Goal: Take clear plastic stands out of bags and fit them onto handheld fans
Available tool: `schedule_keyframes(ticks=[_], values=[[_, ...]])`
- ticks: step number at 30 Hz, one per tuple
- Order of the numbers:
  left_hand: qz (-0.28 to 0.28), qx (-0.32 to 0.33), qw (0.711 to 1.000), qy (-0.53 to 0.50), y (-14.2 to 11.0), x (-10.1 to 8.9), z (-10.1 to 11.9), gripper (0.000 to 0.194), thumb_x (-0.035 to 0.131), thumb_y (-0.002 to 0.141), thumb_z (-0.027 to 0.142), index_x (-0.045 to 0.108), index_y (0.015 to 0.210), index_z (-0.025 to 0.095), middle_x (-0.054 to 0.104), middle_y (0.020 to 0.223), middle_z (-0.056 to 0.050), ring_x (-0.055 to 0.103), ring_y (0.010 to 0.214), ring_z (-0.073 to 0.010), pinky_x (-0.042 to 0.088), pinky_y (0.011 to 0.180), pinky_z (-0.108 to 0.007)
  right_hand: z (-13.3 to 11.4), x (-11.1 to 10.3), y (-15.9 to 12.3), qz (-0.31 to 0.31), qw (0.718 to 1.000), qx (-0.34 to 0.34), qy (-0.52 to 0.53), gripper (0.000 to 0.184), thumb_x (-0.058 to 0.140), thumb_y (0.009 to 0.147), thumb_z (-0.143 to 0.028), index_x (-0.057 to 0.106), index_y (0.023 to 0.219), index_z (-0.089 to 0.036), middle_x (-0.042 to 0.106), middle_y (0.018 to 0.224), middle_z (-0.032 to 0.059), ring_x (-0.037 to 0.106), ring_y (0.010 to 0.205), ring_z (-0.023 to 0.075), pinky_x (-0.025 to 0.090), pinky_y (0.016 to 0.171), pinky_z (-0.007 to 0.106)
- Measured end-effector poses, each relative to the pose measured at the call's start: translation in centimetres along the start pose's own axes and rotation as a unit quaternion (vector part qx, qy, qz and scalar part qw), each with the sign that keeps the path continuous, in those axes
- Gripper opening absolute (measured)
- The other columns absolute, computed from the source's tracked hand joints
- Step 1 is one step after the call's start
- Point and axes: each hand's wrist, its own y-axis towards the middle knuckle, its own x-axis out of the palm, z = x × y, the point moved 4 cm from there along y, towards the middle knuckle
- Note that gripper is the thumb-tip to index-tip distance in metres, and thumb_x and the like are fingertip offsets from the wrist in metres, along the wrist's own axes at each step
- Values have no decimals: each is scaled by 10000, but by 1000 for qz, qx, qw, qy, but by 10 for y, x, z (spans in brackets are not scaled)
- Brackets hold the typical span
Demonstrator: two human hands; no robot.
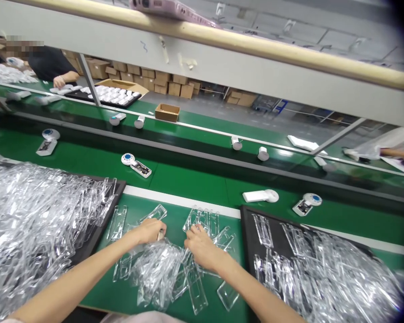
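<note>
Left hand [153,230] and right hand [202,246] curled, fingertips hidden: can't tell if pinching. Clear plastic pieces [197,291] around both hands on green worktop [104,289]; below left hand, shiny pile [158,271] too jumbled to count.

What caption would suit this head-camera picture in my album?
Left hand and right hand among clear plastic pieces on a green worktop, between two loaded black trays.

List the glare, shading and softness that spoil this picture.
Head view: bright glints merge the clear plastic pieces in the left black tray, hiding many outlines; head view: dark shading swallows the upper right corner; head view: distant cardboard boxes look softer than the right hand.
</note>
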Motion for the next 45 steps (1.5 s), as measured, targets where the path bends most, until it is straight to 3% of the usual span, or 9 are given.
schedule_keyframes(ticks=[3, 6, 8, 12, 19, 26, 32, 39, 45], values=[[28, -16, 999, 4, -6, -11, 0, 303, 464, 654, 65, 658, 791, 252, 706, 796, -38, 648, 766, -243, 419, 615, -270, -5, -1, -1, -24, 999, 31, 3, 134, 630, 689, -148, 695, 803, -123, 650, 892, 145, 519, 968, 286, 264, 981, 470], [59, -29, 998, -1, -17, -27, 0, 268, 447, 695, 97, 643, 792, 251, 700, 791, -33, 642, 756, -237, 390, 604, -258, -15, -4, 11, -18, 997, 68, 19, 246, 552, 820, -328, 688, 871, -130, 654, 922, 136, 526, 986, 277, 323, 936, 424], [79, -36, 996, -11, -26, -39, -1, 248, 433, 725, 122, 636, 791, 249, 698, 803, -26, 637, 753, -224, 374, 605, -249, -22, -2, 23, -15, 995, 92, 25, 309, 570, 817, -376, 661, 954, -115, 640, 987, 148, 517, 1013, 291, 340, 913, 417], [112, -47, 992, -37, -43, -59, -5, 242, 395, 787, 169, 625, 805, 243, 695, 844, -14, 625, 765, -199, 366, 627, -239, -29, 15, 41, -30, 992, 115, 34, 433, 706, 697, -284, 601, 1047, -50, 616, 1037, 190, 535, 994, 310, 314, 932, 444], [194, -24, 973, -126, -66, -86, -8, 189, 433, 808, 255, 619, 811, 224, 689, 842, -4, 611, 757, -181, 403, 706, -240, -26, 25, 45, -27, 991, 116, 68, 160, 544, 781, -116, 628, 915, -138, 667, 945, 118, 586, 944, 243, 339, 864, 365], [248, -8, 952, -180, -100, -110, 0, 213, 446, 845, 340, 605, 818, 200, 674, 853, -9, 607, 785, -174, 416, 721, -233, -36, -17, 21, 15, 989, 99, 110, 186, 445, 816, -60, 587, 895, -151, 664, 874, 74, 598, 834, 192, 375, 724, 284], [282, -6, 931, -230, -132, -132, 10, 242, 467, 854, 396, 587, 811, 190, 637, 804, -2, 579, 739, -151, 416, 671, -217, -45, -59, -6, 108, 980, 51, 160, 195, 343, 846, -47, 495, 821, -166, 572, 793, 39, 517, 727, 163, 381, 678, 281], [281, 22, 916, -285, -136, -136, 18, 219, 485, 855, 376, 563, 779, 187, 570, 768, 4, 533, 696, -133, 403, 632, -212, -39, -111, -23, 148, 963, 35, 221, 194, 342, 865, -73, 421, 742, -202, 496, 754, -8, 447, 684, 130, 368, 648, 270], [278, 34, 912, -300, -140, -143, 23, 203, 476, 858, 360, 546, 778, 187, 531, 773, 2, 513, 701, -135, 407, 637, -221, -31, -144, -26, 117, 962, 49, 243, 162, 365, 882, -141, 426, 749, -212, 516, 784, -13, 462, 709, 134, 343, 629, 259]])
